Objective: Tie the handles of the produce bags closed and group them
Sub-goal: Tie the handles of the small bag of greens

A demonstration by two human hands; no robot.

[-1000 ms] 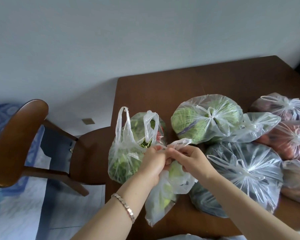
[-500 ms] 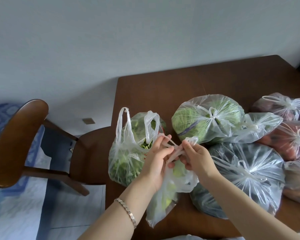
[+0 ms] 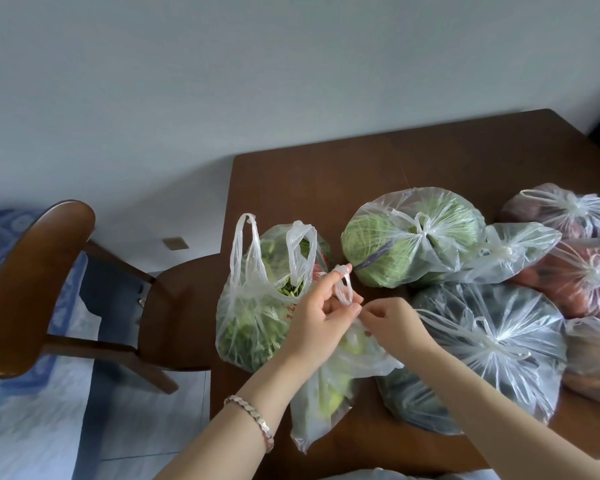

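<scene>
A small clear bag of pale green produce (image 3: 329, 393) lies at the table's near edge, its handles pulled up between my hands. My left hand (image 3: 317, 317) has one handle (image 3: 344, 285) looped over its raised index finger. My right hand (image 3: 392, 320) pinches the other handle just right of it. Behind my left hand stands an untied bag of leafy greens (image 3: 253, 317) with both handle loops upright. Tied bags sit to the right: a cabbage bag (image 3: 409, 237), a large dark-greens bag (image 3: 482, 351) and a small clear bag (image 3: 510, 251).
The brown wooden table (image 3: 361, 168) meets a white wall. Tied bags of reddish produce (image 3: 582, 275) crowd the right edge. A wooden chair (image 3: 32, 271) stands left of the table over a blue patterned mat.
My left index finger has lifted with a handle loop wrapped round it. My right hand has dropped slightly and drawn its handle toward the left hand.
</scene>
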